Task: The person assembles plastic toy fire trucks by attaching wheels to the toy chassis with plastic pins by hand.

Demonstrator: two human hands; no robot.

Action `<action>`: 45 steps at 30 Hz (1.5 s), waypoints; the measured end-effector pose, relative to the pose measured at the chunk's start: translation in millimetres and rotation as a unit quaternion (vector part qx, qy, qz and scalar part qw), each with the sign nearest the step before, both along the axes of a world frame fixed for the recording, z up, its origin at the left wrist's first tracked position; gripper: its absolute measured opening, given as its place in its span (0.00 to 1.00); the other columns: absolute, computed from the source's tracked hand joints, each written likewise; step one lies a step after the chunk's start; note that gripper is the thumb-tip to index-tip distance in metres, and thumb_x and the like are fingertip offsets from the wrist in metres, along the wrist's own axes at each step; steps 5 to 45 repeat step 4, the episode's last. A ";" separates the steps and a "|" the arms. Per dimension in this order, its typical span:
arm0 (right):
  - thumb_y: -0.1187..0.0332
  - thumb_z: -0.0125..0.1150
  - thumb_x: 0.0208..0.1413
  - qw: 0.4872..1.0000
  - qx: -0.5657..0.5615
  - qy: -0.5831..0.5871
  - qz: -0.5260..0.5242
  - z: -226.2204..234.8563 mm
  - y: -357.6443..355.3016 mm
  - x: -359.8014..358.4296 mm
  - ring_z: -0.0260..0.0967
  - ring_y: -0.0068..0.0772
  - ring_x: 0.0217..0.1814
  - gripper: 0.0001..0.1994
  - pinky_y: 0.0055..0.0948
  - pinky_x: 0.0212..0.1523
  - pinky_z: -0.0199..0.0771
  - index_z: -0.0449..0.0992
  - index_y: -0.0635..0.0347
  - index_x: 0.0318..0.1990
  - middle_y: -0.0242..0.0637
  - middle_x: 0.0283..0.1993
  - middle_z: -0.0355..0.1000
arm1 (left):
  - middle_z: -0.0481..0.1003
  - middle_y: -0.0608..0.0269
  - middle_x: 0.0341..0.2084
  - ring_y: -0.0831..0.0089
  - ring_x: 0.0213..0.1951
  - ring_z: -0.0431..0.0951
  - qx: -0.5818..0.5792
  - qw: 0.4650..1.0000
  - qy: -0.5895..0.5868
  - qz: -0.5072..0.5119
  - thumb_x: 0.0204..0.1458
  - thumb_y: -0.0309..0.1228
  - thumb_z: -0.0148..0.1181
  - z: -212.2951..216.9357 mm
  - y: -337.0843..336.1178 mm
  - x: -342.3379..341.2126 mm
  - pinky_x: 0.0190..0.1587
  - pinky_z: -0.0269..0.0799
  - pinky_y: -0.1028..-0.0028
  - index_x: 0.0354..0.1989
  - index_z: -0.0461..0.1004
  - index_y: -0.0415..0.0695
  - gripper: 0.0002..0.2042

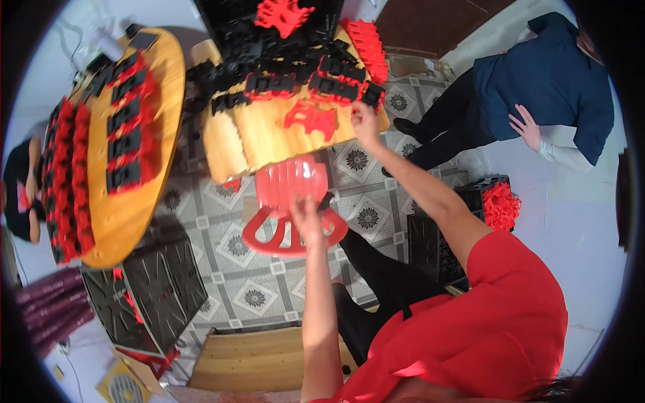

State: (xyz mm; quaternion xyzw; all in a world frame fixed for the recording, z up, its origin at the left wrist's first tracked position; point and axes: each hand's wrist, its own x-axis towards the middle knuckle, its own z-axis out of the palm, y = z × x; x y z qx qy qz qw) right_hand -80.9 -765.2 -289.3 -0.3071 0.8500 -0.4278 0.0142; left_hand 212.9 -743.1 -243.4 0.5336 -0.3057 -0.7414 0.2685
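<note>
My right hand (365,124) is at the right side of the wooden table (248,138), its fingers closed at the near edge of a red and black plastic part (371,95). Just left of that hand lies a bare red plastic frame (311,119). Other red and black parts (270,86) stand in a row behind it. My left hand (307,218) hangs over a red plastic chair (292,185), fingers apart and slightly blurred, with nothing visible in it.
Black parts (245,57) and stacked red frames (366,47) crowd the table's far side. A rounded wooden table (134,221) at left bears rows of assembled parts. Black crates (151,292) stand on the tiled floor. One person (537,80) stands at right; another (23,188) is at far left.
</note>
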 end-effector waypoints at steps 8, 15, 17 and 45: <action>0.63 0.68 0.42 0.985 0.153 0.071 0.034 19.0 -47.3 -115.1 0.63 0.53 0.59 0.33 0.51 0.56 0.64 0.66 0.53 0.60 0.46 0.56 0.66 | 0.58 0.61 0.64 0.62 0.52 0.70 0.122 0.974 0.059 -0.184 0.55 0.45 0.61 -39.4 -21.8 -120.5 0.50 0.70 0.59 0.68 0.51 0.47 0.36; 0.63 0.68 0.42 0.985 0.153 0.071 0.034 19.0 -47.3 -115.1 0.63 0.53 0.59 0.33 0.51 0.56 0.64 0.66 0.53 0.60 0.46 0.56 0.66 | 0.58 0.61 0.64 0.62 0.52 0.70 0.122 0.974 0.059 -0.184 0.55 0.45 0.61 -39.4 -21.8 -120.5 0.50 0.70 0.59 0.68 0.51 0.47 0.36; 0.63 0.68 0.42 0.985 0.153 0.071 0.034 19.0 -47.3 -115.1 0.63 0.53 0.59 0.33 0.51 0.56 0.64 0.66 0.53 0.60 0.46 0.56 0.66 | 0.58 0.61 0.64 0.62 0.52 0.70 0.122 0.974 0.059 -0.184 0.55 0.45 0.61 -39.4 -21.8 -120.5 0.50 0.70 0.59 0.68 0.51 0.47 0.36; 0.63 0.68 0.42 0.985 0.153 0.071 0.034 19.0 -47.3 -115.1 0.63 0.53 0.59 0.33 0.51 0.56 0.64 0.66 0.53 0.60 0.46 0.56 0.66 | 0.58 0.61 0.64 0.62 0.52 0.70 0.122 0.974 0.059 -0.184 0.55 0.45 0.61 -39.4 -21.8 -120.5 0.50 0.70 0.59 0.68 0.51 0.47 0.36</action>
